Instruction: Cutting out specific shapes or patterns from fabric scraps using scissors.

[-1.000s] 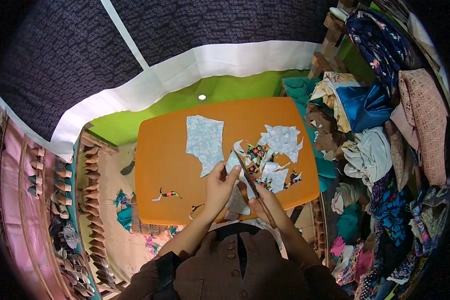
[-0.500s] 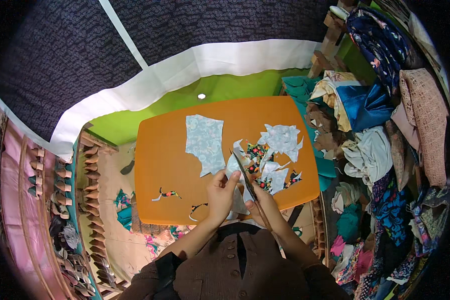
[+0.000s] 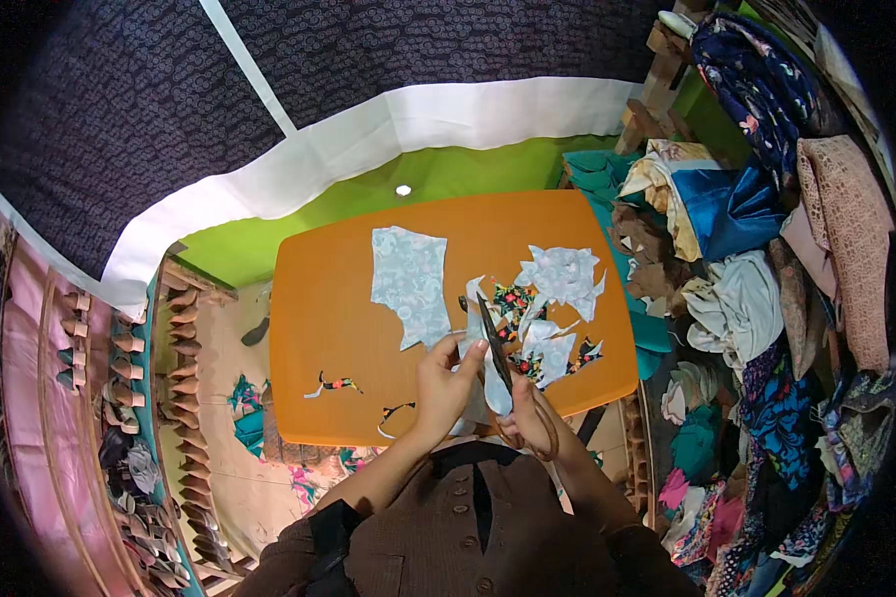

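Note:
My right hand [image 3: 538, 416] is closed around the brown looped handles of large dark scissors [image 3: 498, 348]. The blades point away from me across a pale fabric piece [image 3: 496, 394]. My left hand [image 3: 444, 384] pinches this piece from the left, thumb beside the blades. Farther left lies a larger cut fabric panel [image 3: 410, 284], pale with a faint print. Right of the scissors are several pale offcuts [image 3: 561, 279] and black floral scraps [image 3: 513, 301]. The part of the held piece beneath my hands is hidden.
All this is on an orange table [image 3: 329, 298] with rounded corners. A thin floral strip [image 3: 340, 384] lies at its left. Piled fabrics [image 3: 732, 308] crowd the right side. Racks of wooden shoe lasts [image 3: 184, 383] stand at the left, and a dark curtain [image 3: 448, 50] hangs beyond.
The scissors have turned so their handle loops show, and the blades now lie over the fabric piece. My right hand has shifted slightly; my left hand stays nearly in place.

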The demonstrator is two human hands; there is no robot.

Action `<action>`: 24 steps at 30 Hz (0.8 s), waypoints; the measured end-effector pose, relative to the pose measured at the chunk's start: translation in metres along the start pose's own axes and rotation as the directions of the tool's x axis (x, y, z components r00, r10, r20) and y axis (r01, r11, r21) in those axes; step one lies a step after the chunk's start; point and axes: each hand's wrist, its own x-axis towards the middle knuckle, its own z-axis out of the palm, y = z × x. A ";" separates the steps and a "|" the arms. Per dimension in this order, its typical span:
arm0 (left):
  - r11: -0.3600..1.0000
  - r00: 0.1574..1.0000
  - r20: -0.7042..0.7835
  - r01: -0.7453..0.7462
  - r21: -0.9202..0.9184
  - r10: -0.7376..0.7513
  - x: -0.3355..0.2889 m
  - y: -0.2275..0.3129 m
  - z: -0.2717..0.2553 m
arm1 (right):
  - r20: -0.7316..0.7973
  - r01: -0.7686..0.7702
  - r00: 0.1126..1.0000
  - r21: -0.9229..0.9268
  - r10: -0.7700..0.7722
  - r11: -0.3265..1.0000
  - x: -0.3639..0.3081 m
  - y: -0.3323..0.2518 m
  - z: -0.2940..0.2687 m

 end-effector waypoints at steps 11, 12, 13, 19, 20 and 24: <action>0.965 0.996 0.092 0.023 -0.261 0.002 0.015 0.003 -0.006 | -0.070 0.373 0.887 -0.475 -0.457 0.797 0.011 0.007 0.001; 0.965 0.996 0.087 0.023 -0.260 0.000 0.016 -0.001 -0.010 | -0.061 0.290 0.929 -0.490 -0.364 0.822 0.009 0.005 -0.001; 0.977 0.993 0.113 0.047 -0.206 -0.024 0.018 -0.004 -0.011 | -0.063 0.290 0.929 -0.493 -0.366 0.820 0.007 0.006 -0.005; 0.973 0.996 0.065 0.067 -0.221 -0.054 0.007 -0.005 0.001 | 0.050 0.067 0.997 -0.058 -0.064 0.996 0.008 0.016 -0.016; 0.961 0.998 0.038 0.060 -0.270 -0.052 0.005 -0.005 0.002 | 0.081 0.062 0.995 0.056 -0.066 0.997 0.005 0.012 -0.013; 0.964 1.000 0.015 0.025 -0.264 -0.022 0.003 -0.011 0.003 | 0.052 0.214 0.976 -0.096 -0.209 0.972 0.003 0.012 -0.009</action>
